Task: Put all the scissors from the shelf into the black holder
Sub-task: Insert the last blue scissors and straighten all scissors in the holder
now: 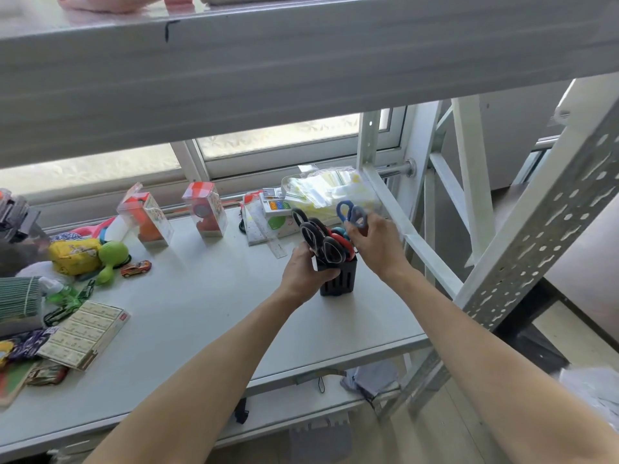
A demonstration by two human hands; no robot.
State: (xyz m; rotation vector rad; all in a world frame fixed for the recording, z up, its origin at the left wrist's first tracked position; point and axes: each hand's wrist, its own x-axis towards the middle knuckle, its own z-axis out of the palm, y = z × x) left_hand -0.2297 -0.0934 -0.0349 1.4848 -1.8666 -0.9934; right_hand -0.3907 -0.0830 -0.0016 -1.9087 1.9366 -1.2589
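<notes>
A black slotted holder (341, 279) stands on the white shelf (207, 296), right of its middle. Several scissors with black and red handles (320, 237) stick out of its top. My left hand (306, 274) grips the holder's left side. Just above and to the right of the holder, my right hand (376, 244) holds a pair of blue-handled scissors (350, 212), handles up; their blades are hidden behind my fingers.
Boxed toys (147, 216) and a bag of packets (330, 192) stand along the back. A ruler (276, 244) lies left of the holder. Toys, a toy car (135, 268) and a flat box (85, 333) crowd the left. A perforated metal upright (536, 236) rises at right.
</notes>
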